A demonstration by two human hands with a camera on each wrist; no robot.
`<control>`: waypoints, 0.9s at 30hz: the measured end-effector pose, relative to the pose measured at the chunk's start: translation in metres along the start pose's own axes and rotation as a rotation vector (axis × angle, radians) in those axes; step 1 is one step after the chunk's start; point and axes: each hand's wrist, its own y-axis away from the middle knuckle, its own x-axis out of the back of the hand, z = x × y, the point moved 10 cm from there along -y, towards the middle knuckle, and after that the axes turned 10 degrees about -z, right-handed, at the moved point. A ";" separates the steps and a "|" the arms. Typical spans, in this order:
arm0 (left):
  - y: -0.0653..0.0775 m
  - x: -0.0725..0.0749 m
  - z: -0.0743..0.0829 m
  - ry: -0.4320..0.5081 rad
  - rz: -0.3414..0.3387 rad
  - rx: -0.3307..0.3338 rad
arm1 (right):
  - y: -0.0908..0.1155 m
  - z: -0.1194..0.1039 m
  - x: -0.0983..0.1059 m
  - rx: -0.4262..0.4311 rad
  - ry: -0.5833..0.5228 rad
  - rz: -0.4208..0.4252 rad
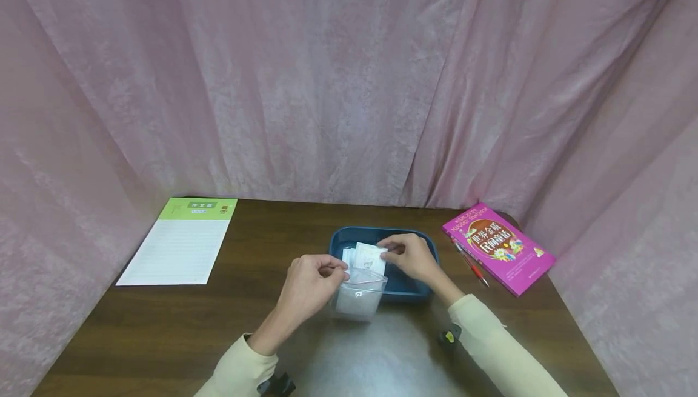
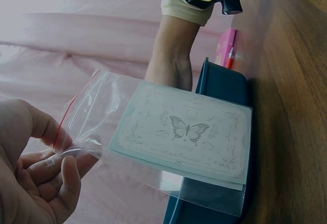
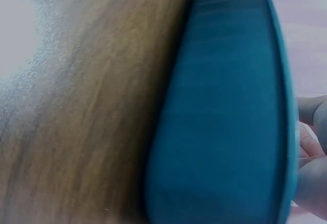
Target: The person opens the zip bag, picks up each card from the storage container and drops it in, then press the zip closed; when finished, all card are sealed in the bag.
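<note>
My left hand (image 1: 312, 282) pinches the top edge of a clear zip bag (image 1: 360, 300), close to its red seal line in the left wrist view. Pale cards (image 2: 184, 132) lie inside the bag, the front one printed with a butterfly and a fine ornamental border. My right hand (image 1: 410, 256) holds a white card (image 1: 371, 257) by its right edge, just above the bag's mouth. Beside that card a second white piece (image 1: 348, 256) shows. Both hands are over the near side of a blue tray (image 1: 403, 293); the bag hides part of my right hand in the left wrist view.
A pink book (image 1: 498, 248) lies at the right of the wooden table, with a red pen (image 1: 473, 265) along its left side. At the left is a lined writing pad (image 1: 177, 251) with a green top. Pink curtains (image 1: 327, 82) stand behind the table.
</note>
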 end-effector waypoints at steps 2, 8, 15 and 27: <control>0.000 0.000 0.000 -0.001 0.002 -0.001 | 0.001 -0.005 0.005 0.019 -0.003 0.020; 0.000 -0.002 0.001 0.001 -0.001 -0.007 | 0.005 -0.016 0.020 0.062 -0.018 0.072; -0.002 -0.003 0.001 -0.001 -0.002 -0.008 | 0.010 -0.035 0.037 0.110 -0.002 0.095; -0.003 -0.004 0.000 -0.006 -0.006 0.011 | 0.027 -0.082 0.063 0.210 0.038 0.163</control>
